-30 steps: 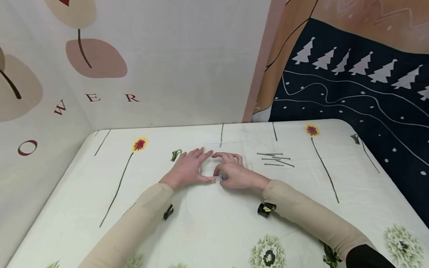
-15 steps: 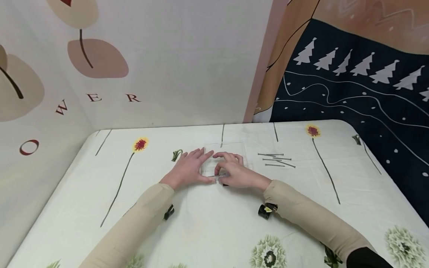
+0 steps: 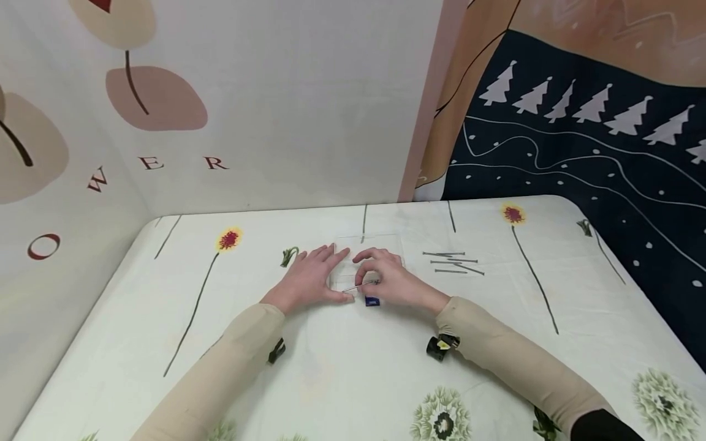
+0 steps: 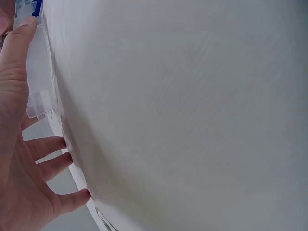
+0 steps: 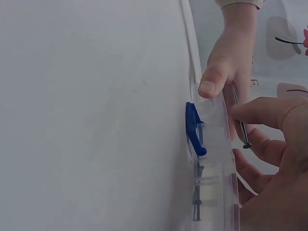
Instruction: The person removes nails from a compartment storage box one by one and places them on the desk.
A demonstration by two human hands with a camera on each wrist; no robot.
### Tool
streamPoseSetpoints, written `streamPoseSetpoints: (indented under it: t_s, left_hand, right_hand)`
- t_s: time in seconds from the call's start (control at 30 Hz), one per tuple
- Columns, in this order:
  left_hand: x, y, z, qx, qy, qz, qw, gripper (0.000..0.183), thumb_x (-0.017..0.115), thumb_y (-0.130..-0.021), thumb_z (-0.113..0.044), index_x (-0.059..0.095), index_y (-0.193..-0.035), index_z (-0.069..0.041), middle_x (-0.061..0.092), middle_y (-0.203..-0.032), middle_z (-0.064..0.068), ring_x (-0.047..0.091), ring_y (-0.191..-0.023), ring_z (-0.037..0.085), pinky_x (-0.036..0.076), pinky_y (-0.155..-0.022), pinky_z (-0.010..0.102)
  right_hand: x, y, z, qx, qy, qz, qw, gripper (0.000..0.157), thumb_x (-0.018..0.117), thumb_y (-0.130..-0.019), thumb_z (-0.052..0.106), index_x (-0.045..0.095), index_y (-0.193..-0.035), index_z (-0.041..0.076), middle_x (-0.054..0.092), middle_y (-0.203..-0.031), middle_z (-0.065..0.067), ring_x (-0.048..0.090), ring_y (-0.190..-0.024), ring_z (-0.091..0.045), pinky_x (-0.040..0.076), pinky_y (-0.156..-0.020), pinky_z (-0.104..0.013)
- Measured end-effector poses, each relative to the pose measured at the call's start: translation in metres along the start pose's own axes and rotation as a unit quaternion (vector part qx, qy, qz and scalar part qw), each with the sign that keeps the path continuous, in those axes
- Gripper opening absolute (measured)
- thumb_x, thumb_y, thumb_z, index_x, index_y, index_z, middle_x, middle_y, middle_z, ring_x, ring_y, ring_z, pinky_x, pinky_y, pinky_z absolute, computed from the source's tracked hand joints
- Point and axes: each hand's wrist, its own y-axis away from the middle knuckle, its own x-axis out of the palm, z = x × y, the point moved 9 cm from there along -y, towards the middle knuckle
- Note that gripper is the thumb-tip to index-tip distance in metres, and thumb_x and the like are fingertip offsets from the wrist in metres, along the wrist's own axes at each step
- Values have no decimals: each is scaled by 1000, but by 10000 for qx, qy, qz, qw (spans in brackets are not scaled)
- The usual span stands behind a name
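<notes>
A clear plastic box point(image 3: 342, 283) with a blue latch point(image 3: 372, 301) at its near side lies on the table between the hands. My left hand point(image 3: 311, 278) is spread at the box's left side, its thumb on the near edge. My right hand point(image 3: 394, 280) pinches a nail point(image 3: 361, 285) between thumb and finger over the near part of the box. In the right wrist view the nail point(image 5: 240, 118) slants, its head towards my right hand, its far end near my left hand point(image 5: 232, 60). More nails point(image 5: 197, 202) show through the box wall point(image 5: 214, 113).
Several loose nails point(image 3: 452, 262) lie on the table to the right of the box. A white cloth with printed flowers covers the table point(image 3: 331, 367). A white curtain point(image 3: 309, 122) and a dark printed one point(image 3: 551, 147) stand behind it.
My right hand has risen slightly with the nail, which now shows clearly in its pinch. The blue latch, earlier mostly covered by that hand, is uncovered. My left hand stays put.
</notes>
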Motion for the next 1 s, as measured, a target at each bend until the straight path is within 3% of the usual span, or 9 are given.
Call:
streamPoseSetpoints:
  t_s: [0.43,0.7,1.0]
  left_hand:
    - [1,3,2,-43,57,-16,10000,100,65,-75,-71,30,-153,-19,26,-155,18,25,-141,36,21,-108,63]
    - [2,2,2,-81,62,-15,9999,101,66,-75,-70,29,-154,-18,25,-155,19,24,-141,37,20,-108,62]
    - [1,-1,0,-2,-22,-53,10000,101,66,-76,-69,28,-154,-18,24,-155,19,24,-141,38,19,-108,63]
  right_hand:
    - [-21,14,-12,137,-337,-331,9988,6,68,-85,8,67,-83,14,56,-118,-5,47,-117,-28,26,-103,-58]
    - [-33,26,-20,96,-305,-492,9983,11,69,-84,3,67,-82,14,59,-111,-5,53,-110,-26,40,-97,-45]
    - [-48,40,-29,181,-214,-536,9982,13,69,-85,3,66,-83,16,58,-111,-3,53,-109,-25,41,-96,-44]
